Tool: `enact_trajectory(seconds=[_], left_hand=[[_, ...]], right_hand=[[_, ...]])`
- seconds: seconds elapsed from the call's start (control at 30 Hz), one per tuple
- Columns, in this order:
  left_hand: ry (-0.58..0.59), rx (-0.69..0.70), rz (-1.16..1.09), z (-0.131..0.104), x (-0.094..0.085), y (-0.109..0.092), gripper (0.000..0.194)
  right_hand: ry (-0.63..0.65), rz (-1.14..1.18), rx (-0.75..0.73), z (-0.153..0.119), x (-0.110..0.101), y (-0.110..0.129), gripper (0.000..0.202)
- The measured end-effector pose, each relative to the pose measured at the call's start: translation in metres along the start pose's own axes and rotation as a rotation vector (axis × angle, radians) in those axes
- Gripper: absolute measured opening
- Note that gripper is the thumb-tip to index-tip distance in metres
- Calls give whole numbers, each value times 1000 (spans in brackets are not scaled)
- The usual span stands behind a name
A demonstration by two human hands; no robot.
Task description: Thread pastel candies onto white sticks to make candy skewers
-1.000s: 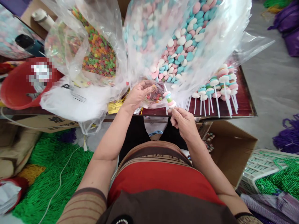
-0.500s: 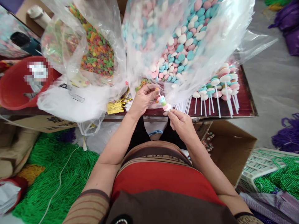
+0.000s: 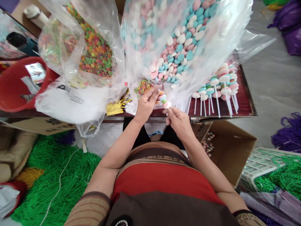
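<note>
My right hand pinches the lower end of a candy skewer at the table's front edge. White, pink, green and blue pieces are stacked on it, with an orange ring at its top. Close beside that top end is my left hand, its thumb and fingertips pressed together; what they hold, if anything, is hidden. Behind the left hand lies a small heap of colourful candy rings. A big clear bag of pink, white and blue candies stands just beyond both hands.
Finished-looking candy skewers lie on the table at right, near white sticks. At left are a bag of candy rings, gold twist ties and a red basin. A cardboard box stands below the table.
The orange ring, at my left fingertips before, now sits on the top of the skewer. My left hand has shifted slightly right; my right hand keeps its hold, moved a little left.
</note>
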State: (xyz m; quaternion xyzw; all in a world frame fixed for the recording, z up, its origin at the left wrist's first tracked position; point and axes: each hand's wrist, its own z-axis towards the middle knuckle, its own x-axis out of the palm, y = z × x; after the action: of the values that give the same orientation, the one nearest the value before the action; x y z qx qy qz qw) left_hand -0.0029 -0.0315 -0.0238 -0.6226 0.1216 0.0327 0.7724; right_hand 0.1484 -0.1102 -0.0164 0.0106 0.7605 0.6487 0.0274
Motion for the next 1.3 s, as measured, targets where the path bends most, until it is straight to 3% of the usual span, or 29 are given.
enact_trajectory(seconds=[0.17,0.3,0.47,0.67,0.77,0.9,1.03,1.17,1.23,1.3], left_hand=[[-121,-59,61,18,-20,12,43],[-72,52,320,44,-27,12,24],[102,181,643,87,5,2,22],[247,59,958,124,47,6,19],[282,72,1034,126,51,12,23],[347,114,1031,125,37,17,25],[253,52,817,118,21,13,21],[80,-178,84,93,11,-3,11],[87,-282,-309,72,8,-13,17],[126,-360,-529,53,7,-23,27]], right_hand=[[-47,345,61,3,-7,-3,45],[-100,444,72,5,-12,-2,42],[-136,415,77,5,-14,-2,39],[-194,412,54,5,-25,0,36],[-227,438,60,5,-29,0,37],[-231,441,54,5,-32,-2,38],[-227,440,56,12,-31,1,43],[-287,416,73,31,-24,16,44],[-320,398,72,42,-20,23,45],[-300,387,55,51,-14,28,47]])
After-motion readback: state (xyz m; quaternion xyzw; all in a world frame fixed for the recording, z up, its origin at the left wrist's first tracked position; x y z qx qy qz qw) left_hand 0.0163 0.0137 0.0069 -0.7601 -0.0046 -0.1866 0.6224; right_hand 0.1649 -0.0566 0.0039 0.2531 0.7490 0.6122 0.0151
